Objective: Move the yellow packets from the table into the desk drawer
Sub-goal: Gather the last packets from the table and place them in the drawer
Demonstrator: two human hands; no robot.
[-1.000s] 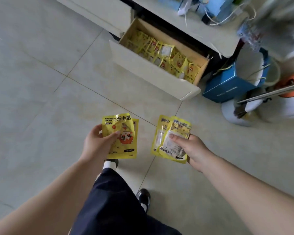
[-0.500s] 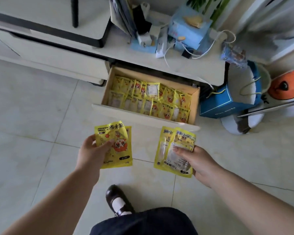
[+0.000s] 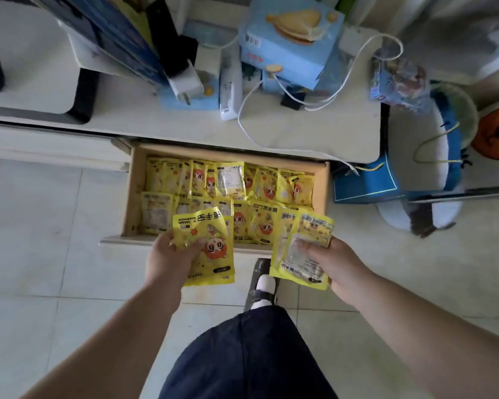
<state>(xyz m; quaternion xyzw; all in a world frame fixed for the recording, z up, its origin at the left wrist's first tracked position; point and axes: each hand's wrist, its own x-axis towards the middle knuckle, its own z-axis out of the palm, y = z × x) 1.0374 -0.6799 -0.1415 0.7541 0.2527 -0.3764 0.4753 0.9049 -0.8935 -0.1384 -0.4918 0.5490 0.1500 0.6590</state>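
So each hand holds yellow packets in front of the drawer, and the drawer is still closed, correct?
Not quite: the head view shows the drawer pulled open and already lined with packets. The left hand and right hand do each hold yellow packets in front of it.

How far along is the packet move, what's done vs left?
Done: the open wooden desk drawer already holds two rows of yellow hand-warmer packets. In hand: the left hand grips a small stack of yellow packets at the drawer's front edge, and the right hand holds another yellow stack. Left: both stacks are not yet dropped in. No loose yellow packets show on the white desk top.
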